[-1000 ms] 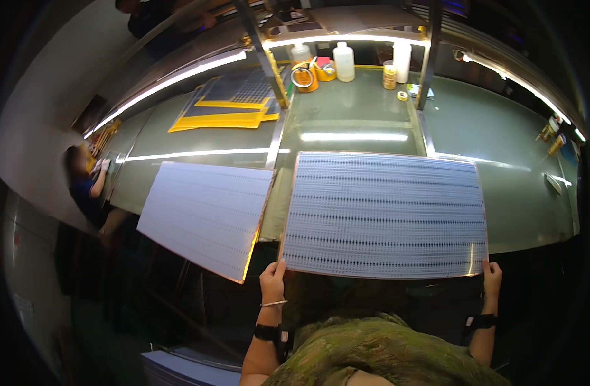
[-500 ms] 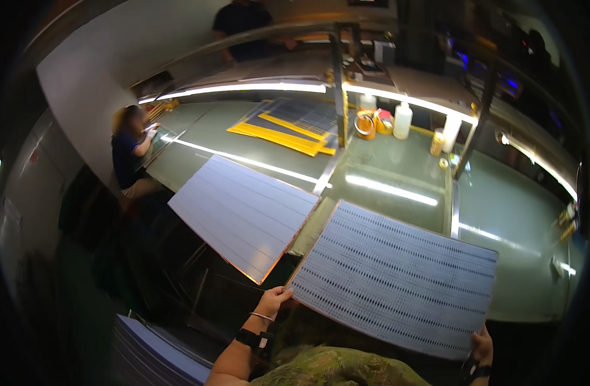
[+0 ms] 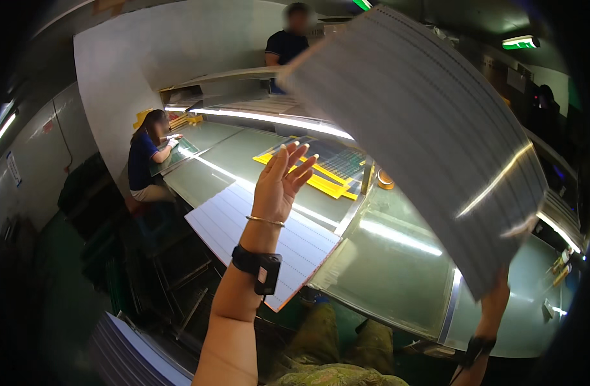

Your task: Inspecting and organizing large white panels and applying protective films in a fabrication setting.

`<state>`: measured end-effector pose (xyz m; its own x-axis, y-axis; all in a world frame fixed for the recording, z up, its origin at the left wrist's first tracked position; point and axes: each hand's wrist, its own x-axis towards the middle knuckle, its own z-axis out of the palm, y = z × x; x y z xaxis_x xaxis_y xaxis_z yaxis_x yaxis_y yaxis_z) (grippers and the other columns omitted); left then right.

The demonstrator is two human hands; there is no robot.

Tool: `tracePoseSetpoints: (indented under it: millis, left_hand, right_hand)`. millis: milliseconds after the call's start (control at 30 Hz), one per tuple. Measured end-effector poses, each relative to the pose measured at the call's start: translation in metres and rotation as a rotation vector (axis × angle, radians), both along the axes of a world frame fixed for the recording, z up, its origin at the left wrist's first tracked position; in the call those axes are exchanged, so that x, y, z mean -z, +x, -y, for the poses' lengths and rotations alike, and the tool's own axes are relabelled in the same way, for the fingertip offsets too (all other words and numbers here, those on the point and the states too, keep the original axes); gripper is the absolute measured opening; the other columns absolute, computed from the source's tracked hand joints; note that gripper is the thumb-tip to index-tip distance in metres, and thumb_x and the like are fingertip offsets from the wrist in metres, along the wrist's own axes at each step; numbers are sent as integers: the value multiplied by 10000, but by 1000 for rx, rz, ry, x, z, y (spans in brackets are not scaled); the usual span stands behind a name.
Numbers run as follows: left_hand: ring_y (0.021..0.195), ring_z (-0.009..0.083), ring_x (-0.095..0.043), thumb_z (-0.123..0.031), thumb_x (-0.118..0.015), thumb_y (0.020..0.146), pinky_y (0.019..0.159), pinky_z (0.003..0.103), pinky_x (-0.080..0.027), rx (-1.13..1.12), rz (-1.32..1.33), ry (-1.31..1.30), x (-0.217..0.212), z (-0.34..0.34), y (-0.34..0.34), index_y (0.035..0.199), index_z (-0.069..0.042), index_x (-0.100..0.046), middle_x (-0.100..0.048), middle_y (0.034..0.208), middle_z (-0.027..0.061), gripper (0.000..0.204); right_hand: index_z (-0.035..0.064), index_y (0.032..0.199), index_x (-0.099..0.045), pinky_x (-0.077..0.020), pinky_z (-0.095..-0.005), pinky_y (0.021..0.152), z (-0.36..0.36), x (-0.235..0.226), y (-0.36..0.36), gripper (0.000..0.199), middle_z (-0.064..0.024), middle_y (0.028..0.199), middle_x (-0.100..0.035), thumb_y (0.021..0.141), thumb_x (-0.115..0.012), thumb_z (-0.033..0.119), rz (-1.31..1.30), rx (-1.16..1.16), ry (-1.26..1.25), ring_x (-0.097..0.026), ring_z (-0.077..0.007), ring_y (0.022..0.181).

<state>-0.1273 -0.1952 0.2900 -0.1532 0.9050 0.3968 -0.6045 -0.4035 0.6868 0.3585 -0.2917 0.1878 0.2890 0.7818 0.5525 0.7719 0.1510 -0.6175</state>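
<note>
A large thin grey panel [image 3: 411, 128] with rows of small dark marks is raised and tilted above the worktable, bending slightly. My right hand [image 3: 496, 293] grips its lower right edge; its fingers are mostly hidden behind the panel. My left hand [image 3: 282, 183] is up in the air with fingers spread, apart from the panel and holding nothing. Beneath my left forearm, a second pale panel [image 3: 234, 215] with dotted lines lies on the worktable, its near corner jutting past the front edge. Both wrists wear black straps, the left one carrying a small box.
The glass-topped worktable [image 3: 398, 222] has light strips along its back. Yellow-edged dark sheets [image 3: 333, 168] and a tape roll [image 3: 385, 180] lie on it. One person [image 3: 147, 154] sits working at the far left; another [image 3: 287, 45] stands behind. Stacked panels [image 3: 137, 350] are at lower left.
The dotted panel has swung up from low over the table's front edge, lifted by my right hand. My left hand has let go of its corner and risen, opening its fingers.
</note>
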Motion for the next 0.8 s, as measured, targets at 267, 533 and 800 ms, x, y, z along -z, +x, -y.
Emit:
tracePoseSetpoints:
  millis: [267, 533, 800]
  left_hand:
    - [906, 191, -587, -171, -587, 842, 700, 296, -498, -604, -419, -436, 151, 47, -75, 1097, -13, -537, -564, 1078, 95, 305]
    - [969, 169, -538, -379, -644, 812, 846, 296, -421, -705, -34, -961, 310, 85, -178, 1068, 97, -526, -585, 1047, 129, 552]
    - [967, 212, -552, -170, -621, 836, 865, 330, -432, -513, 429, -669, 320, 63, -154, 1102, 43, -540, -579, 1092, 108, 350]
  right_hand:
    - [-9, 1128, -542, -446, -316, 704, -289, -116, -117, 369, -111, 915, -606, 770, -560, 78, 467, -63, 718, -571, -219, 803]
    - [-14, 1058, -512, -500, -409, 865, -422, -209, -298, 224, -157, 1031, -588, 838, -494, 30, -1252, -1193, -127, -597, -283, 916]
    - [-4, 1077, -555, -507, -286, 734, -275, -102, -346, 324, -112, 895, -613, 904, -515, 267, -393, -1287, -731, -621, -186, 845]
